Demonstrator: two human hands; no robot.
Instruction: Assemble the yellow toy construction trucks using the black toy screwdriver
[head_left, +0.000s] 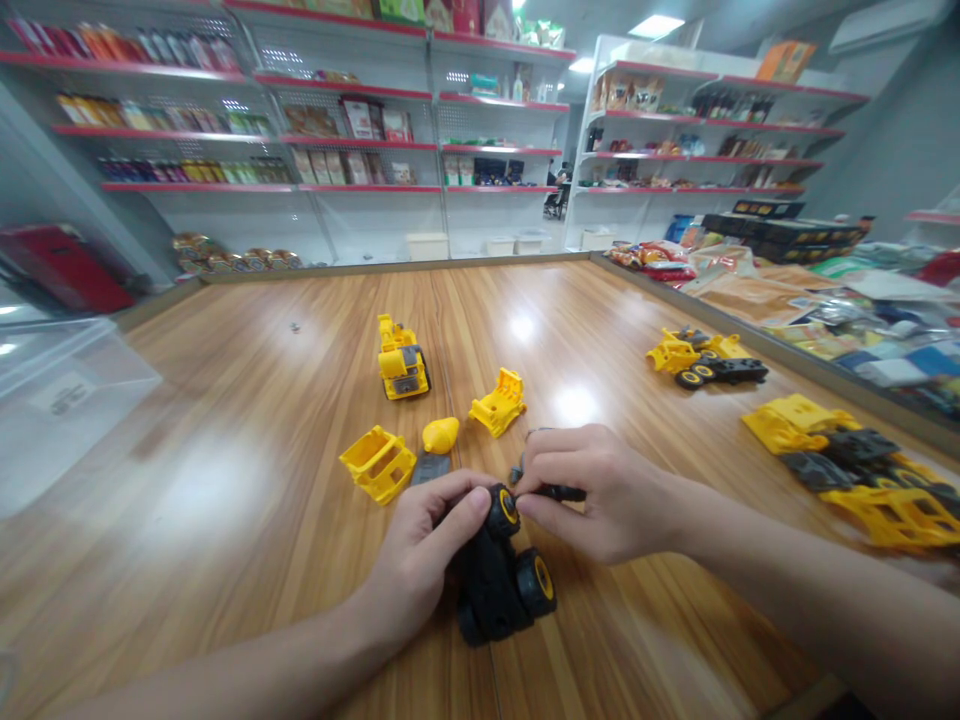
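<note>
My left hand (427, 545) grips a black toy truck chassis (499, 580) with black-and-yellow wheels, tilted up off the wooden table (225, 450). My right hand (592, 490) pinches a small dark part (559, 492) against the chassis top, fingers closed. Just beyond my hands lie a yellow dump bed (379, 463), a yellow rounded piece (440, 435), a grey flat piece (431, 468) and a yellow cab frame (499, 403). An assembled yellow toy truck (403, 362) stands further back.
Another yellow and black toy vehicle (705, 358) sits at the right. Loose yellow and dark toy parts (847, 460) lie near the right edge. A clear plastic box (60, 400) stands left. Packaged goods (825, 300) crowd the right counter; store shelves (360, 130) line the back.
</note>
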